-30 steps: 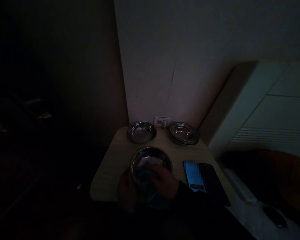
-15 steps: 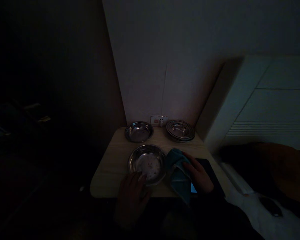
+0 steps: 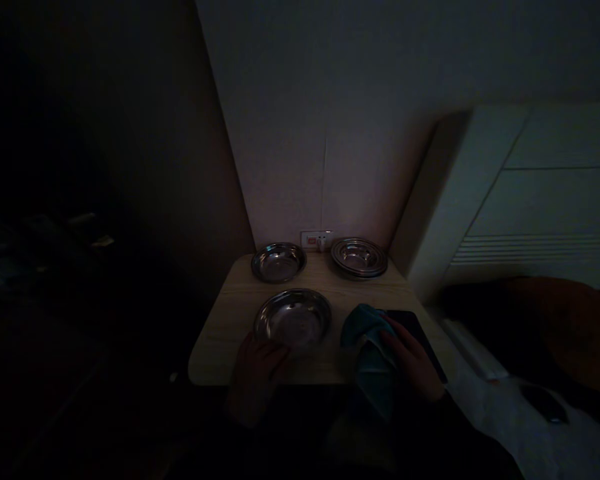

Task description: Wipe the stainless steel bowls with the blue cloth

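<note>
A round shiny metal dish (image 3: 295,323) is at the middle of the small table. My left hand (image 3: 257,373) is closed on its near left rim, with the fingertips blurred in the dim light. The dish looks tilted, its near edge somewhat raised. My right hand (image 3: 413,357) grips a teal cloth (image 3: 373,347) to the right of the dish, apart from it. The cloth is bunched at the top, and its lower end hangs past the table's front edge. Beneath the right hand lies a dark flat object (image 3: 415,327), partly covered.
Another metal dish (image 3: 279,263) stands at the table's back left. A stack of metal dishes (image 3: 360,259) stands at the back right. Behind them is a wall socket (image 3: 316,240) with a plug. A pale headboard (image 3: 545,200) and bed are on the right.
My right hand has drawn the cloth rightward, away from the dish. The dish's near edge has come up, and my left hand has shifted slightly left at its rim.
</note>
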`<state>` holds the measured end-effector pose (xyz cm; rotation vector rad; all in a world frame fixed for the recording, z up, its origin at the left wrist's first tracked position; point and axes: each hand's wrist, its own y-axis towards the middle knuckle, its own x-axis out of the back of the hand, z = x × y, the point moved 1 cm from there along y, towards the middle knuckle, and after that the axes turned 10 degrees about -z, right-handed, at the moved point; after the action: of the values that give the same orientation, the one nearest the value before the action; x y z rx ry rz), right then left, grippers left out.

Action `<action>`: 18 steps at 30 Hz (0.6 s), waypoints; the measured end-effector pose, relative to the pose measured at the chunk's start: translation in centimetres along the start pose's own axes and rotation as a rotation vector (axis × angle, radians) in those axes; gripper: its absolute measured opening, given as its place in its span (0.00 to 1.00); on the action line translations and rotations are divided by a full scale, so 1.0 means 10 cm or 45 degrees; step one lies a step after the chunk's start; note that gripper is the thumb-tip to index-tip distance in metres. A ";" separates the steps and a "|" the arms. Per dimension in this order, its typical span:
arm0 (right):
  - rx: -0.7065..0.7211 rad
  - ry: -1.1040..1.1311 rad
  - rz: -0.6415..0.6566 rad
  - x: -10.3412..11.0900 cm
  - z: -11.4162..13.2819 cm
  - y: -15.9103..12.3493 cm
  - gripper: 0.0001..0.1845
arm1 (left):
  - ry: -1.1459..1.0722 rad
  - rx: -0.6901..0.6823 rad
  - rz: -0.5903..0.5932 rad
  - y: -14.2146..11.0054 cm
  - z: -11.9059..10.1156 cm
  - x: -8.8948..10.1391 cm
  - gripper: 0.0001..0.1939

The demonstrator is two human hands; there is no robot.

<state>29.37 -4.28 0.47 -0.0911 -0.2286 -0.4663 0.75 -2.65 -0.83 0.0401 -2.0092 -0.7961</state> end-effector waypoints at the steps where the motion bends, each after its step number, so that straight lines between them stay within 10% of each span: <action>1: 0.001 -0.002 -0.004 0.01 0.00 0.00 0.31 | -0.055 0.040 -0.043 0.01 0.00 0.01 0.11; 10: 0.079 0.102 0.000 0.02 0.03 -0.09 0.27 | -0.619 1.089 -0.314 0.15 -0.24 0.40 0.19; 18: -0.072 0.454 0.223 -0.07 0.11 -0.26 0.21 | -0.880 1.469 -0.509 -0.02 -0.63 0.61 0.21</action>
<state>27.35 -6.11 1.48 -0.0813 0.1421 -0.3074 2.25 -8.09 5.94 0.9554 -2.9143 0.2938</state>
